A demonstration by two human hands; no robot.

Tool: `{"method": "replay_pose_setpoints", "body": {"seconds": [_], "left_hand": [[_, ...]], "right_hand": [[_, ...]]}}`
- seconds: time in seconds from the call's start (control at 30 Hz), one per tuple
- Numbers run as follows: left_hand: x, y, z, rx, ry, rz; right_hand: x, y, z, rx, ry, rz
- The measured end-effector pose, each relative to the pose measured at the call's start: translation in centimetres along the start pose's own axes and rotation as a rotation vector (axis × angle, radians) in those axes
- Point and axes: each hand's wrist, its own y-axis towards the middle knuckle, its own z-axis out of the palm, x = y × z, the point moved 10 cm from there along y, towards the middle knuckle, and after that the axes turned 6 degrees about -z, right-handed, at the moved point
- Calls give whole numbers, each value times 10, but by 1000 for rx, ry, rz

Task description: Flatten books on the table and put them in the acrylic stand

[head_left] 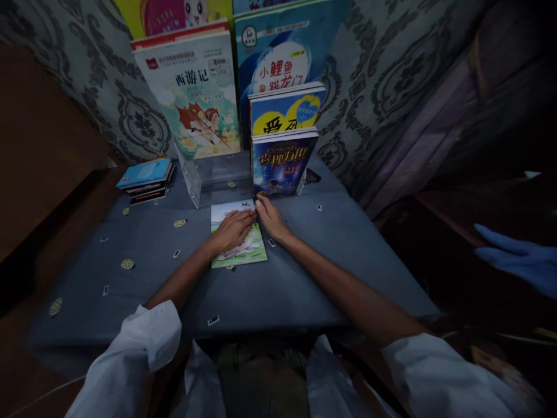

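Observation:
A thin book with a green and light-blue cover [243, 253] lies flat on the cloth-covered table. My left hand [235, 228] rests flat across its middle, fingers stretched out toward the upper right corner. At the book's right edge is my right hand [270, 216], its fingers extended forward and touching or nearly touching the upper right corner. Just beyond my fingertips a dark blue book [282, 162] stands upright. Parts of the flat book's cover are hidden under my left hand.
Behind stands a clear acrylic rack [191, 180] holding a Journey to the West book [191, 98], a yellow-and-blue book [285, 113] and a teal book [278, 46]. A small book stack [145, 177] sits left. A blue-gloved hand [520, 255] shows at the right.

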Motion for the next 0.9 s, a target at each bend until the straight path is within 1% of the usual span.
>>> {"method": "replay_pose_setpoints", "body": {"seconds": [0.17, 0.4, 0.5, 0.57, 0.63, 0.67, 0.73, 0.8, 0.87, 0.9], "left_hand": [[-22, -21, 1, 38, -51, 66], [-57, -57, 6, 161, -106, 118], [-65, -66, 8, 207, -125, 110], [-64, -67, 7, 207, -149, 117], [-49, -64, 2, 147, -174, 110], [-36, -62, -2, 95, -179, 90], [3, -56, -13, -37, -167, -6], [51, -53, -22, -160, -147, -152], [92, -54, -29, -235, -138, -282], [105, -54, -30, -240, -139, -302]], "right_hand": [[2, 0, 0, 3, -1, -16], [8, -2, 1, 12, -27, -36], [10, -3, 3, 36, -61, -60], [10, -3, 7, 67, -99, -95], [9, -4, 11, 89, -147, -128], [8, -5, 13, 95, -172, -138], [7, -6, 16, 108, -213, -146], [7, -8, 20, 134, -249, -147], [9, -10, 25, 166, -290, -153], [11, -11, 26, 178, -314, -157]]}}
